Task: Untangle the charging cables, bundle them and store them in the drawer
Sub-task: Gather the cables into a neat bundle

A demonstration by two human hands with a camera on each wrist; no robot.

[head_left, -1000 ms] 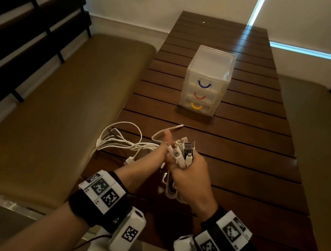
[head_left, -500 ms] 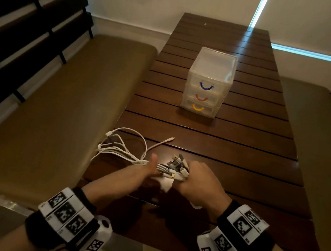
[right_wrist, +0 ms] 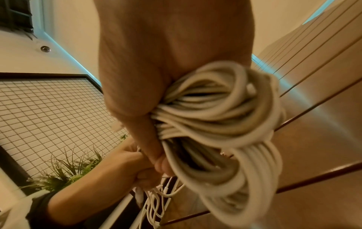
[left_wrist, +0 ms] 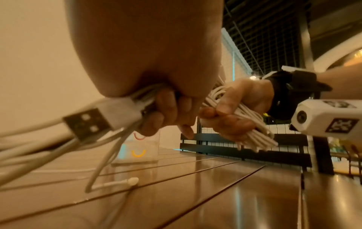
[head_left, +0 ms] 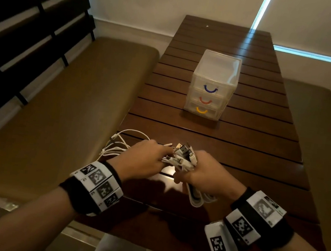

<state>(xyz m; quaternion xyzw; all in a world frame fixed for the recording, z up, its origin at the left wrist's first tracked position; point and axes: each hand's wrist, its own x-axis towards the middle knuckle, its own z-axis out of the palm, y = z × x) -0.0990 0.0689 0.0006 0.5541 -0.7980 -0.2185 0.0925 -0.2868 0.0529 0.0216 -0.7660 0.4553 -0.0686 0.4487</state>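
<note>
My right hand point(head_left: 203, 170) grips a coiled bundle of white charging cables point(right_wrist: 219, 124), loops hanging below the fist point(head_left: 197, 199) and plug ends point(head_left: 184, 152) sticking up above it. My left hand point(head_left: 145, 158) sits just left of it, fingers curled round several cable strands point(left_wrist: 145, 96). A USB plug point(left_wrist: 88, 122) pokes out by the left palm. Loose cable lengths point(head_left: 120, 142) trail left across the dark wooden table point(head_left: 231, 146). The small clear three-drawer unit point(head_left: 214, 85) stands further back with all its drawers closed.
A padded brown bench point(head_left: 60, 115) runs along the table's left side, another bench point(head_left: 328, 130) on the right. One free cable end point(left_wrist: 131, 181) lies on the slats. A black wire-grid partition point(left_wrist: 245, 139) stands beyond the table's right edge.
My left hand has turned palm down and closed over the strands next to my right fist. The loose loop on the table is smaller and nearer my hands. Both hands have shifted slightly away from me.
</note>
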